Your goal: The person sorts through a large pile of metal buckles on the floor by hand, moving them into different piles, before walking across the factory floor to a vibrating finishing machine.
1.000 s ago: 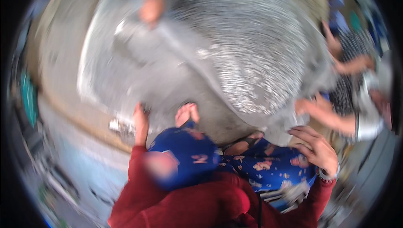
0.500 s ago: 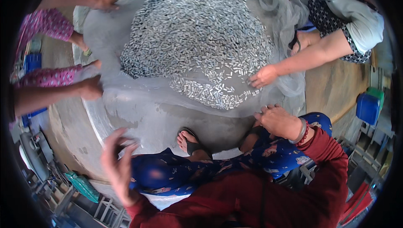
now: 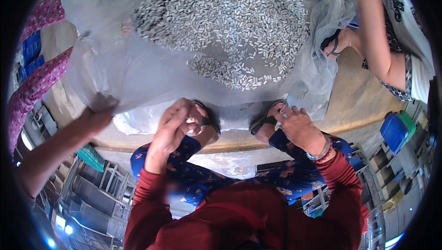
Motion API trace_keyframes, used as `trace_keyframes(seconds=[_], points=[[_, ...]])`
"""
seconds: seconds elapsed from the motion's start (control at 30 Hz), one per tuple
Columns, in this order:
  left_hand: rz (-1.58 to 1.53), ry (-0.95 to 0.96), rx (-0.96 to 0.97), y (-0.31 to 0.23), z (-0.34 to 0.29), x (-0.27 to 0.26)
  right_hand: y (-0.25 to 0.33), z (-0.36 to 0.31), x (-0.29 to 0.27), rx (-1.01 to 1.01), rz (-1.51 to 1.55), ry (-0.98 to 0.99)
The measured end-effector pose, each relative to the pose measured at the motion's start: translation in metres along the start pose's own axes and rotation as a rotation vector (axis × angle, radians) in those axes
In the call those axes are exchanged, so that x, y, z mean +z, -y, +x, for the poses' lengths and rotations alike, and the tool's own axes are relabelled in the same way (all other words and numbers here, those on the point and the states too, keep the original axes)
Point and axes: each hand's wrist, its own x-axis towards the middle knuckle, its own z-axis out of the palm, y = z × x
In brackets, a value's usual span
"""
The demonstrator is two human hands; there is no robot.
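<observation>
A heap of small silvery cylinder-shaped pieces [image 3: 230, 15] lies on a translucent mesh sheet [image 3: 138, 73]. A looser strip of the same pieces lies at its near side. My left hand [image 3: 171, 126] is by the sheet's near edge, above my left foot, fingers curled and pressed together; whatever they may hold is hidden. My right hand [image 3: 299, 128] hovers by my right foot, just short of the sheet, its fingers apart and loosely bent with nothing visible in them. A co-worker's hand [image 3: 103, 105] at the left grips the sheet's near left edge and holds it raised.
Another co-worker's arm [image 3: 380, 43] reaches in from the right, its hand blurred near the bunched mesh. My sandalled feet [image 3: 212, 123] stand close to the sheet's near edge. A blue container [image 3: 393, 132] is at the far right, a green basket [image 3: 90, 158] at the left.
My left hand has moved right and forward, its fingers now drawn together. The sheet's near left part has been lifted by the left co-worker. The right co-worker's hand has left the pieces.
</observation>
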Motion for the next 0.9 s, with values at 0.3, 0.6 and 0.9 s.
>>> trace_keyframes(seconds=[0.3, 0.6, 0.9], points=[[-0.18, 0.124, -0.42, 0.06, -0.034, 0.035, 0.04, -0.007, 0.027, 0.027, 0.345, -0.106], [0.081, 0.022, -0.282, 0.091, -0.223, 0.161, 0.118, -0.177, -0.123, 0.233, 0.559, -0.569], [0.063, -0.501, 0.583, -0.112, -0.412, 0.25, 0.168, -0.558, -0.17, 0.547, 0.272, -0.561]])
